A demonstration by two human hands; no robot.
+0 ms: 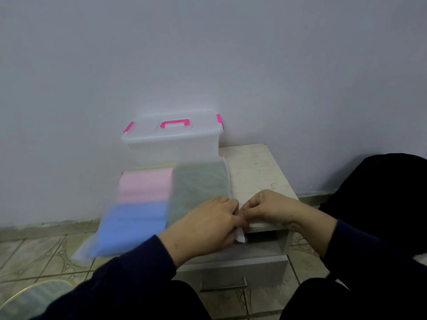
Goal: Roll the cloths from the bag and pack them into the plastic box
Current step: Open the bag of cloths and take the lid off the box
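Fingers (233, 218) of both hands pinch the clear bag's (198, 183) near edge, left hand (208, 225) and right hand (270, 209) almost touching. Bag's blurry, lying on the small counter (256, 172) with pink and blue cloths (141, 204) inside, hanging off the left. Plastic box (172, 139) sits just behind, lid on.

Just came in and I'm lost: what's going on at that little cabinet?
A person seated at a small cabinet has both hands at the near corner of a clear plastic bag. The left hand and right hand pinch its edge, apparently opening it. Pink and blue cloths are still inside, blurred, hanging off the cabinet's left side. The plastic box with pink latches stands behind, lid on. Nothing is rolled yet.
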